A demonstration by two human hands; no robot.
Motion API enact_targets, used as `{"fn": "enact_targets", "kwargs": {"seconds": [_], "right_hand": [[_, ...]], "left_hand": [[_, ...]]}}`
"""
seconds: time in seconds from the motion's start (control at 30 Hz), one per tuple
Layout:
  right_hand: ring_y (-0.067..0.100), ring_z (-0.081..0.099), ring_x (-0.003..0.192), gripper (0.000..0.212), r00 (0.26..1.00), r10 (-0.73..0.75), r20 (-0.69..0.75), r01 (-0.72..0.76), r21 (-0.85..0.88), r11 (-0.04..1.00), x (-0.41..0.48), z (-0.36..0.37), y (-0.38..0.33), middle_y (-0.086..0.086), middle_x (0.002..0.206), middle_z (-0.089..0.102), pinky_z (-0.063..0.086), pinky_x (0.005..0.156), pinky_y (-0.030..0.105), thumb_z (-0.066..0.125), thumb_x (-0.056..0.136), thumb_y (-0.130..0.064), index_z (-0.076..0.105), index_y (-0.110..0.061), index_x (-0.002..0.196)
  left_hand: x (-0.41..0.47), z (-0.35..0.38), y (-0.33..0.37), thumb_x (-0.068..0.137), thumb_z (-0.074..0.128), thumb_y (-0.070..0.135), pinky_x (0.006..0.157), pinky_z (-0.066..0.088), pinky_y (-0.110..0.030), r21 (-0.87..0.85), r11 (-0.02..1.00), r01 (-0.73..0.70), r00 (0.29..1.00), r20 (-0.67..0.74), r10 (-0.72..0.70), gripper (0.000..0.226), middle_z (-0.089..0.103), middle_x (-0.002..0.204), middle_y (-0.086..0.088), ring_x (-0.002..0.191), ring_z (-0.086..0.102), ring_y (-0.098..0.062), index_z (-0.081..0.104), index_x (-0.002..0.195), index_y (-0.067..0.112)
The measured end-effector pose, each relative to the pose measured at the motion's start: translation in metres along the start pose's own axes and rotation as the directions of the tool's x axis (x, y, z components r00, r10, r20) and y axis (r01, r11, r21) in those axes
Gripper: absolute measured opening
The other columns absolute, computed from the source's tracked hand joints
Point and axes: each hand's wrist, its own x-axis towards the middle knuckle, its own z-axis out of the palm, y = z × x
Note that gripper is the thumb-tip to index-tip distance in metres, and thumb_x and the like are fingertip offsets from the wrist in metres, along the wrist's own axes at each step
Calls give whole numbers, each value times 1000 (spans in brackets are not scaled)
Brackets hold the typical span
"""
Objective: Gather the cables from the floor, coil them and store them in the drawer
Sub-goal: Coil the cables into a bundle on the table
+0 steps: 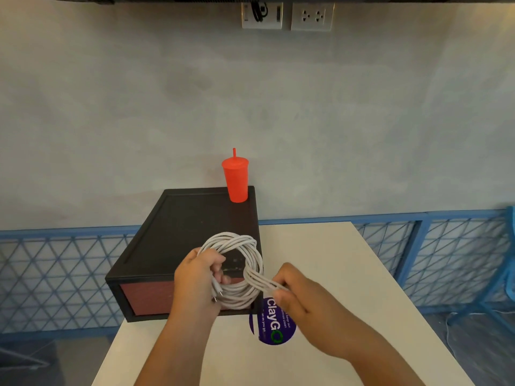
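Observation:
A coil of white cable hangs in the air in front of a black drawer box with a reddish drawer front, which is closed. My left hand grips the coil's left side, with the cable's plug ends dangling by its fingers. My right hand pinches a bundle of strands at the coil's right side and pulls them sideways. Another thin white cable lies on the floor at the right.
The drawer box stands on a white table with a purple round sticker. A red cup with a straw sits on the box's back right corner. Blue mesh fencing runs behind; wall sockets sit high up.

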Motion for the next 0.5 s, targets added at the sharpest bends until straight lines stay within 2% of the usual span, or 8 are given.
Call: {"fn": "enact_targets", "kwargs": {"seconds": [0.1,0.17,0.2,0.27,0.33,0.37,0.43,0.5], "right_hand": [[5,50,76,10,1000,19,6,-19,93,996,1,-5,13,-14,78,51,44,61,17,40,96,-32,40,-37,88],[8,53,81,10,999,30,20,-33,142,989,3,-3,19,-13,82,54,48,67,21,41,95,-30,42,-37,88],[10,55,86,9,999,35,30,-40,166,985,4,-2,20,-12,87,56,50,74,25,41,95,-30,43,-37,91],[12,56,103,14,995,45,90,-66,244,968,6,1,21,-13,103,59,50,92,33,41,95,-33,43,-39,107],[8,51,120,37,981,24,193,-95,364,927,8,6,20,-19,125,54,40,106,37,41,92,-40,33,-46,127],[5,48,124,45,972,13,237,-116,430,895,9,7,17,-22,131,50,35,110,35,44,91,-39,27,-51,131],[4,48,124,58,963,10,268,-154,521,839,14,9,14,-22,131,52,33,111,35,53,86,-33,25,-57,130],[5,55,117,63,977,51,205,-160,558,814,18,10,14,-18,124,59,40,107,35,58,80,-25,32,-55,128]], "left_hand": [[-7,-4,8,77,36,-7,32,35,-13,-142,989,44,976,219,-12,36,31,32,4,25,30,-6,47,49,13],[-12,-8,9,68,41,-5,31,34,-14,-191,978,84,938,348,-13,26,31,33,5,26,29,-5,54,53,12],[-14,-8,9,60,49,-1,31,35,-14,-209,973,99,916,400,-7,13,31,33,5,26,30,-5,55,59,10],[-14,-10,9,47,56,2,32,36,-14,-213,971,109,894,449,-2,22,33,34,5,26,31,-5,55,69,8],[-14,-10,10,54,51,0,33,36,-14,-142,988,61,899,437,7,24,35,35,5,28,32,-5,56,76,6],[-14,-10,10,58,48,-3,34,36,-15,-80,997,20,905,426,16,26,37,36,4,29,32,-5,57,81,5],[-17,-6,8,63,44,-11,35,34,-18,78,994,-78,919,392,41,34,40,39,1,32,32,-9,59,91,2],[-21,-3,3,69,41,-18,36,34,-19,214,963,-165,930,360,79,40,46,42,0,33,35,-10,62,94,5]]}}
